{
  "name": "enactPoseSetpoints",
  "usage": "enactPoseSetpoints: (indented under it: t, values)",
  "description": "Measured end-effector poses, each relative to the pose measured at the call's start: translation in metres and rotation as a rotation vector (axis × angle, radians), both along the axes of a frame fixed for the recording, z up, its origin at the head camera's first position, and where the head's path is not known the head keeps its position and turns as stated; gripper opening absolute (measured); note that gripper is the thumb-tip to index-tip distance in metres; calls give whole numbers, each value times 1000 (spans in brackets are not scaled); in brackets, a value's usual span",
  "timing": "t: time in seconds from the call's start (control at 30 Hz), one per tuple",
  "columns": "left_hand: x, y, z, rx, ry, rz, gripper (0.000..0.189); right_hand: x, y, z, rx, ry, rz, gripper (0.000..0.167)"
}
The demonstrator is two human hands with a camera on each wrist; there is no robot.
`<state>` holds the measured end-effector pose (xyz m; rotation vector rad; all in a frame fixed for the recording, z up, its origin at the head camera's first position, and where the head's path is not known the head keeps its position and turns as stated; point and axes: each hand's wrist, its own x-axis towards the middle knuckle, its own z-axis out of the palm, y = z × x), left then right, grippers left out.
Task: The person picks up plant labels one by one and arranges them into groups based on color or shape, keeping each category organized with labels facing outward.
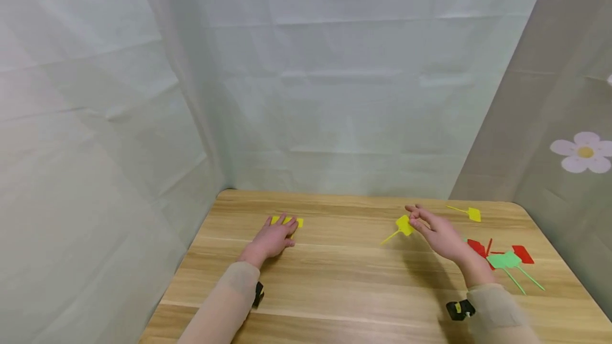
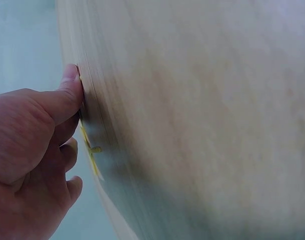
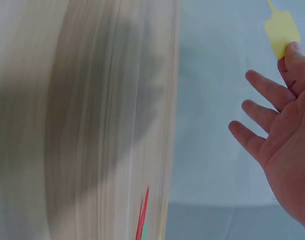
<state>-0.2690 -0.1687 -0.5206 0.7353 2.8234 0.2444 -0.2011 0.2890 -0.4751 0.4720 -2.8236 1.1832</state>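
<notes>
My right hand (image 1: pixel 439 233) is raised over the right half of the table, pinching a yellow cable-tie tag (image 1: pixel 404 225) by its flat end. The thin tail of that tag (image 3: pixel 282 32) points away from the thumb and finger, and the other fingers of my right hand (image 3: pixel 287 115) are spread. At the back left, my left hand (image 1: pixel 272 239) rests with fingers spread on yellow tags (image 1: pixel 300 222), which it partly covers. In the left wrist view, only thin yellow edges (image 2: pixel 96 149) show beyond the fingers of my left hand (image 2: pixel 37 135).
Another yellow tag (image 1: pixel 474 214) lies at the back right of the wooden table (image 1: pixel 344 280). Near my right forearm are red tags (image 1: pixel 523 254) and green tags (image 1: pixel 512 259), partly overlapping. Pale cloth (image 1: pixel 334 94) hangs behind the table and along its sides.
</notes>
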Motion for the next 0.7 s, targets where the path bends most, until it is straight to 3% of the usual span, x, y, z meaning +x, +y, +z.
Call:
enactPoseSetpoints:
  t: [0.4,0.7]
  values:
    - [2,3,1,8,10,2,64,-42,-71,-2,3,-70,134,26]
    - [1,4,1,-19,24,11,64,-81,-127,-4,131,-122,221,21]
